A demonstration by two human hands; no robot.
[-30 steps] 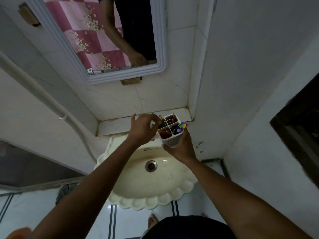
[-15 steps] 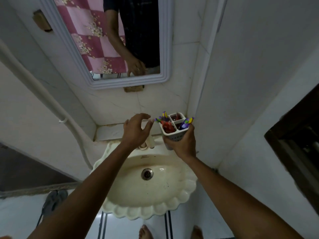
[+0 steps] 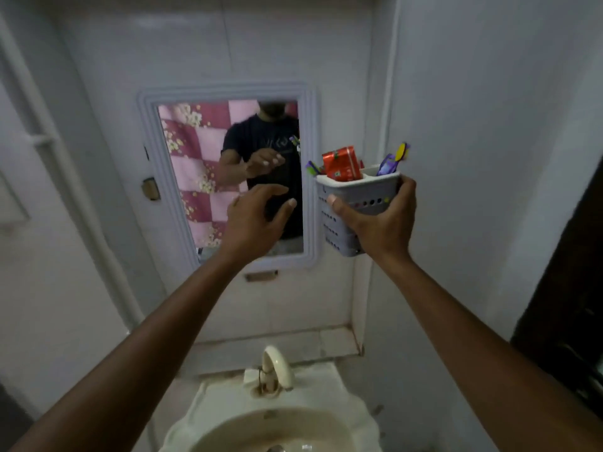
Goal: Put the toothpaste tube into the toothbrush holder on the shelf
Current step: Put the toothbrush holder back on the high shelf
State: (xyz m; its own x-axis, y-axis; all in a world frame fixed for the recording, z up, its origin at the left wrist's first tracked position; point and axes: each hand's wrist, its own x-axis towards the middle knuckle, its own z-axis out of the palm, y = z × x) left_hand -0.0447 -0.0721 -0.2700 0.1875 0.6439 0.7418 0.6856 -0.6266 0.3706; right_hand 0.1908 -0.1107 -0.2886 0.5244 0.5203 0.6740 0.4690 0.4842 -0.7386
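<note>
1. Gripping the holder (image 3: 355, 207) from the side, the right hand (image 3: 380, 220) has it raised in front of the wall, just right of the mirror (image 3: 228, 177); the thumb lies across the near face and the fingers wrap round the far side.
2. The holder is pale grey plastic with rows of small holes in its walls, and it sits roughly upright, tilted a little.
3. The tube (image 3: 342, 164), red and crumpled, stands in a left compartment of the holder, its upper part sticking out above the rim.
4. Two toothbrushes show too: one (image 3: 393, 159) with purple and yellow on it rises from the right compartment, and another (image 3: 312, 168) pokes out at the left edge.
5. The left hand (image 3: 257, 216) is empty, fingers spread and curved, in front of the mirror's lower part and near the holder without touching it.
6. Both hands and a dark shirt are reflected in the mirror, with a pink checked cloth behind.
7. Below, a cream sink (image 3: 355, 419) with a curved tap (image 3: 275, 370) sits against the wall; a narrow tiled shelf (image 3: 326, 342) runs behind it, well below the holder.
</note>
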